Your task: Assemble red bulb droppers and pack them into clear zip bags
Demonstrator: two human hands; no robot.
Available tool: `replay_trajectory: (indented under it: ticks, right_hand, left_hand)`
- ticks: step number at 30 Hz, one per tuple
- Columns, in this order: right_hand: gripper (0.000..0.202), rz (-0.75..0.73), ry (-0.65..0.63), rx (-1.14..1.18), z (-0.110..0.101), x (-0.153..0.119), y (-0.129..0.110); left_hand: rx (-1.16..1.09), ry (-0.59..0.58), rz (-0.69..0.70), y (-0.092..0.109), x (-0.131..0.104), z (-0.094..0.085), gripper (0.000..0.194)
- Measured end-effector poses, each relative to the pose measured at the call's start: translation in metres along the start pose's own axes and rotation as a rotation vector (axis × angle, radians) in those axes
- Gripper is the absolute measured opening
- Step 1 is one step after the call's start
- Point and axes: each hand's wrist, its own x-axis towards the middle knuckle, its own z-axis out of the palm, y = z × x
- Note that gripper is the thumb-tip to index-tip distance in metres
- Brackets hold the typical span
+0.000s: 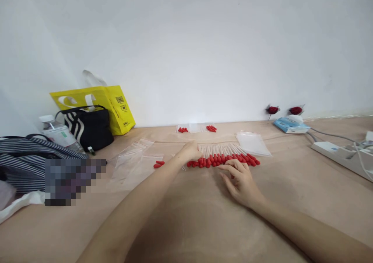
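Observation:
A row of thin white sticks with red bulb-shaped ends (214,161) lies side by side on the table, the red ends toward me. My left hand (191,151) is at the row's left end, its fingers closed. What they hold, if anything, is hidden. Just below the red ends, my right hand (240,180) hovers or rests with fingers apart and slightly bent, nothing visible in them. A few loose red bulbs (159,164) lie left of my left forearm. Behind the row sits a clear zip bag (253,143).
More clear bags (132,162) lie on the left. Two small red piles, one of red bulbs (182,130), are near the wall. A yellow bag (121,111), black pouch (93,128) and bottle (62,132) stand left. Tissues (291,126) and a power strip (335,154) are right.

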Motion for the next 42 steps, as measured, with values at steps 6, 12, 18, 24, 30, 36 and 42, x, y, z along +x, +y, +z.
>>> replay_trajectory:
  ticks: [6,12,18,24,30,36,42]
  right_hand:
    - [0.023,0.004,0.002,0.002,0.0,0.001,-0.002]
    - [0.018,0.023,-0.012,-0.019,-0.001,0.003,-0.009]
    - [0.016,-0.086,-0.048,-0.051,0.012,0.007,-0.022]
    - [0.018,-0.056,-0.08,-0.043,0.012,0.007,-0.022]
    - [0.018,-0.077,-0.089,-0.063,0.012,0.006,-0.02]
    - [0.017,-0.167,-0.025,-0.222,0.027,0.015,-0.032]
    - [0.019,-0.075,-0.169,-0.321,0.059,0.056,-0.06]
  left_hand:
    - [0.085,0.023,0.079,-0.004,-0.007,-0.005,0.015]
    - [0.139,0.133,0.181,-0.061,-0.03,-0.037,0.022]
    - [0.182,0.13,0.287,-0.138,-0.067,-0.062,0.021]
    - [0.156,0.003,0.321,-0.15,-0.07,-0.055,0.035]
    - [0.148,-0.001,0.309,-0.143,-0.062,-0.054,0.02]
    - [0.084,0.014,0.286,-0.136,-0.061,-0.052,0.011]
    - [-0.046,0.031,0.309,-0.131,-0.064,-0.037,0.01]
